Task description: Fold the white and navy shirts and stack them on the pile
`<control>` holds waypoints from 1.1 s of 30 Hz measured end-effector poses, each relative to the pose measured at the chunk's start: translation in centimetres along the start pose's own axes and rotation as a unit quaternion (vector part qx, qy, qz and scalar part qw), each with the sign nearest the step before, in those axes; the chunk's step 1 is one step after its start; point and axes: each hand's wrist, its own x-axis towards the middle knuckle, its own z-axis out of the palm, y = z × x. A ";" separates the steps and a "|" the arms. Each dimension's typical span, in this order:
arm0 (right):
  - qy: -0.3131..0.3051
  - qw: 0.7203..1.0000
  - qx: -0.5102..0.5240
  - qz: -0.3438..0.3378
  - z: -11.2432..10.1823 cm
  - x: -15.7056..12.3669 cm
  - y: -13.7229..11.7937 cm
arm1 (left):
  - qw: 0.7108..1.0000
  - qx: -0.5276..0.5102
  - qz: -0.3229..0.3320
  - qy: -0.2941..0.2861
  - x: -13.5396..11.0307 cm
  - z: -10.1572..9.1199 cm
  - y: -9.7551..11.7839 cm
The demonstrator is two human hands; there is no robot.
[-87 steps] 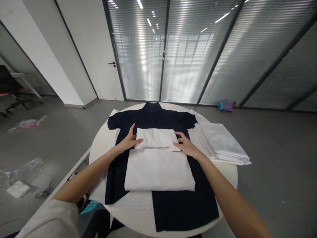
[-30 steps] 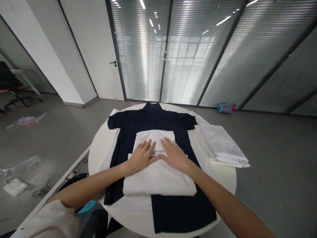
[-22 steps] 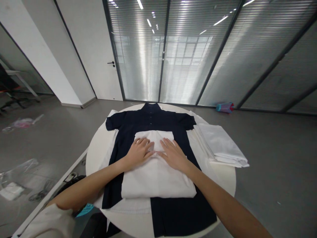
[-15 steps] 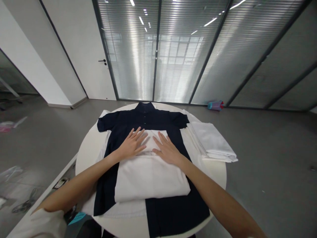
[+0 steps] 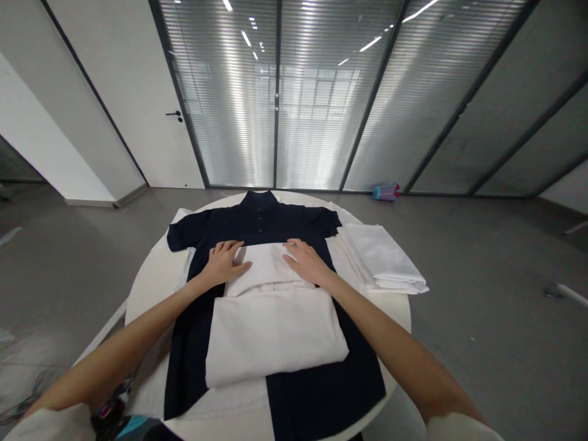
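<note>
Because both palms bear on loose layers, the chief risk from here is probably a slip between them. Your left hand (image 5: 225, 263) rests at the far left corner of the upper white fold (image 5: 264, 260) and your right hand (image 5: 307, 262) at its right side; on each, thumb and fingers stand parted, closed around nothing. That upper fold and the broader lower white fold (image 5: 275, 337) lie at the middle of the round table (image 5: 147, 294), on top of the navy shirt (image 5: 260, 229); whether the two folds are one piece you cannot tell from this view. If your hands pushed unevenly, the upper fold could skew, since its layers seem free to slide and nothing but your fingers holds its far side. Pressing hard while drawing toward the table's near edge might also drag the navy shirt, whose hem reaches close to that edge, and wrinkle it along with the pale cloth (image 5: 239, 401) beneath. A wide sweep of your right forearm could knock the white stack (image 5: 383, 254) by the table's right edge; one corner of it already juts past the rim, so a light bump might tip it toward the floor (image 5: 468, 269).
</note>
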 end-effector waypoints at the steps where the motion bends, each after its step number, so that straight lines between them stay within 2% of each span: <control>1: -0.014 1.000 -0.005 0.014 -0.4 0.9 0.4 | 0.999 0.003 -0.034 -0.028 0.7 -0.5 -0.2; 4: -0.089 0.995 -0.016 0.035 -1.3 3.7 1.6 | 0.991 -0.051 -0.064 -0.109 2.4 -1.7 -0.9; 7: -0.121 0.991 -0.010 0.049 -1.8 5.7 2.4 | 0.982 -0.126 -0.053 -0.132 3.5 -2.2 -1.6; 11: -0.106 0.993 0.010 0.056 -3.0 6.6 2.6 | 0.970 -0.202 -0.039 -0.127 4.2 -3.2 -1.5; 14: -0.073 0.996 0.043 0.030 -4.7 5.4 2.2 | 0.969 -0.233 0.011 -0.080 3.7 -5.0 -0.3; 17: 0.037 0.994 0.096 -0.039 -6.5 2.2 0.9 | 0.974 -0.212 0.084 -0.003 1.1 -7.3 1.7; 20: 0.156 0.972 0.102 -0.142 -7.8 -3.2 -1.1 | 0.971 -0.136 0.176 0.085 -4.0 -8.8 3.9; 23: 0.172 0.959 0.052 -0.219 -7.4 -9.5 -3.1 | 0.940 -0.050 0.314 0.126 -10.3 -8.3 5.5; 25: 0.145 0.956 0.017 -0.253 -6.0 -13.3 -3.9 | 0.916 -0.003 0.389 0.096 -13.9 -7.2 6.1; 28: 0.093 0.963 -0.010 -0.252 -3.4 -17.3 -4.3 | 0.907 0.023 0.420 0.031 -17.2 -5.8 6.2; 30: 0.060 0.971 0.010 -0.231 -2.4 -18.7 -4.4 | 0.915 0.010 0.404 -0.002 -18.1 -5.8 6.1; 33: 0.022 0.979 0.066 -0.194 -2.8 -19.2 -4.9 | 0.920 -0.064 0.375 -0.099 -17.7 -7.4 6.5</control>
